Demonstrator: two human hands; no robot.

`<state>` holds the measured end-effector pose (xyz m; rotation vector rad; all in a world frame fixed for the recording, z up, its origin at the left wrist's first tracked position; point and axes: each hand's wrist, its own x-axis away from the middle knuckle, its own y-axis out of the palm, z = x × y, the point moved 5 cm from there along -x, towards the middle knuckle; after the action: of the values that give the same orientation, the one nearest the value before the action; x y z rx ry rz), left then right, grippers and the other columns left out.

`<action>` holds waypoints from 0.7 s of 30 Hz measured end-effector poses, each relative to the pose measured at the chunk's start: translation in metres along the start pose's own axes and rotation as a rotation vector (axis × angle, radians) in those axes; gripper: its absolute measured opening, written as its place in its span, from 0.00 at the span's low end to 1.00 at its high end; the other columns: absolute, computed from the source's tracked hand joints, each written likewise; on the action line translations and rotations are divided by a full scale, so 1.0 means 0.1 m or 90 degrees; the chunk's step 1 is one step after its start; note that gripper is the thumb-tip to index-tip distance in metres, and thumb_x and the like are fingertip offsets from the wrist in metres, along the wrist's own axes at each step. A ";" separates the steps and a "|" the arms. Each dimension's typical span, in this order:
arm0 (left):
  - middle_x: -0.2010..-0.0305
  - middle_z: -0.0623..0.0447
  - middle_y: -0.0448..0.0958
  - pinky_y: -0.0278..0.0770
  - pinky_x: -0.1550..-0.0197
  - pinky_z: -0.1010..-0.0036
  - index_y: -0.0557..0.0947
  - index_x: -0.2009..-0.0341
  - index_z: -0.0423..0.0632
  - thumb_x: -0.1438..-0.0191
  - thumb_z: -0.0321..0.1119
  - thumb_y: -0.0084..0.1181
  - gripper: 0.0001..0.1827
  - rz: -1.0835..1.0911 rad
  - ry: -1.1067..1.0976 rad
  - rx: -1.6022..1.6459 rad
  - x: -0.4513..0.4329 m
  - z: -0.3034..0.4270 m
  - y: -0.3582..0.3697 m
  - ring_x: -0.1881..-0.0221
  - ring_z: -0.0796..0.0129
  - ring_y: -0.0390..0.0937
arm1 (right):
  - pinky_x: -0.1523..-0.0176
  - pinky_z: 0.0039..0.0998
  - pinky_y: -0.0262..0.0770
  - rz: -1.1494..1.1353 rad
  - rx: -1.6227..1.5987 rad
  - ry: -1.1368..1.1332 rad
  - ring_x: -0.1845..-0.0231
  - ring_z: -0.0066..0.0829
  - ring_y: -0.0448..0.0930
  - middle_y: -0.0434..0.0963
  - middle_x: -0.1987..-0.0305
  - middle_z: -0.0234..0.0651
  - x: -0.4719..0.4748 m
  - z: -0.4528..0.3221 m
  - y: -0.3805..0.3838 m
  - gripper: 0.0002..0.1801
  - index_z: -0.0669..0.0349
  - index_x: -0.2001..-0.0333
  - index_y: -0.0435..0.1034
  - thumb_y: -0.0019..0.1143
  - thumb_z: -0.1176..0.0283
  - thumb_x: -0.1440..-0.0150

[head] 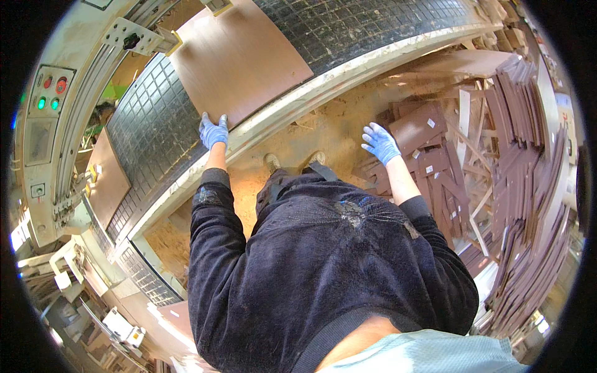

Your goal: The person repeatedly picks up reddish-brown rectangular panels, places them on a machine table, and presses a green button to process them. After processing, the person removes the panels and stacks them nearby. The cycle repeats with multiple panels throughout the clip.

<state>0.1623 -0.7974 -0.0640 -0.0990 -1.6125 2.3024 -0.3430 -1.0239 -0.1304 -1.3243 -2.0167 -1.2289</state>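
My left hand (pixel 214 131), in a blue-and-white work glove, is at the near left corner of a flat brown wood-look panel (pixel 245 60). Its fingers are spread, and the fingertips touch the panel's edge. The panel lies on a black gridded conveyor belt (pixel 154 107), with its far end beside a machine part. My right hand (pixel 381 143), gloved the same way, hangs in the air over the floor with nothing in it. Below and to the right of that hand lies a heap of brown board offcuts (pixel 426 154), some bearing small white labels.
A pale metal rail (pixel 284 112) edges the conveyor. On the left stands a machine housing with a button panel (pixel 51 91); another brown panel (pixel 108 179) lies beside it. Tall stacks of narrow brown boards (pixel 527 224) rise on the right. Dusty floor (pixel 322 121) lies between.
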 end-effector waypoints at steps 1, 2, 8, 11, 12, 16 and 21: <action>0.36 0.40 0.61 0.62 0.39 0.60 0.62 0.37 0.57 0.55 0.55 0.62 0.42 -0.003 0.001 0.001 0.01 0.00 -0.01 0.38 0.48 0.62 | 0.50 0.45 0.72 0.040 0.054 -0.012 0.47 0.39 0.73 0.69 0.40 0.37 0.04 0.06 0.13 0.27 0.52 0.39 0.59 0.49 0.58 0.41; 0.36 0.40 0.60 0.62 0.38 0.60 0.62 0.37 0.57 0.55 0.55 0.62 0.42 -0.003 0.005 0.008 0.01 0.00 -0.01 0.38 0.48 0.62 | 0.53 0.41 0.74 0.050 0.060 -0.007 0.50 0.36 0.75 0.71 0.42 0.36 0.10 0.11 0.26 0.29 0.52 0.39 0.60 0.54 0.57 0.43; 0.36 0.41 0.59 0.60 0.38 0.58 0.62 0.37 0.58 0.54 0.55 0.61 0.41 -0.019 0.046 0.019 0.03 -0.01 -0.06 0.36 0.46 0.59 | 0.50 0.29 0.72 0.102 0.387 -0.222 0.53 0.29 0.76 0.76 0.50 0.31 -0.12 -0.11 1.29 0.23 0.58 0.49 0.70 0.60 0.62 0.47; 0.39 0.37 0.65 0.60 0.37 0.59 0.63 0.38 0.47 0.51 0.54 0.58 0.40 -0.007 0.211 0.004 0.03 0.10 -0.18 0.38 0.48 0.62 | 0.44 0.33 0.71 0.193 0.976 -0.410 0.48 0.40 0.76 0.75 0.49 0.48 -0.56 -0.61 2.21 0.28 0.64 0.49 0.69 0.56 0.57 0.51; 0.39 0.37 0.66 0.62 0.39 0.59 0.65 0.39 0.44 0.51 0.53 0.58 0.39 -0.025 0.214 0.012 0.01 0.14 -0.18 0.40 0.48 0.65 | 0.52 0.41 0.76 0.169 0.915 -0.516 0.54 0.45 0.78 0.77 0.55 0.50 -0.64 -0.70 2.52 0.25 0.60 0.54 0.73 0.51 0.56 0.53; 0.38 0.36 0.62 0.63 0.38 0.59 0.64 0.38 0.47 0.55 0.43 0.66 0.40 -0.080 0.126 0.086 0.02 0.16 -0.24 0.38 0.47 0.61 | 0.34 0.38 0.59 0.238 0.968 -0.314 0.35 0.44 0.63 0.62 0.36 0.47 -0.82 -0.56 3.07 0.42 0.57 0.37 0.58 0.56 0.51 0.54; 0.37 0.35 0.60 0.66 0.39 0.60 0.58 0.37 0.39 0.52 0.30 0.64 0.41 -0.220 0.057 0.305 0.18 -0.22 -0.13 0.40 0.48 0.63 | 0.35 0.35 0.60 0.203 0.842 -0.324 0.37 0.43 0.65 0.65 0.38 0.46 -0.52 -0.40 2.67 0.41 0.58 0.39 0.60 0.59 0.52 0.54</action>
<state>0.1536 -0.7684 -0.0576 0.1727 -0.9131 2.2947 -0.0873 -1.0438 -0.0302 -1.1317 -2.0575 0.6522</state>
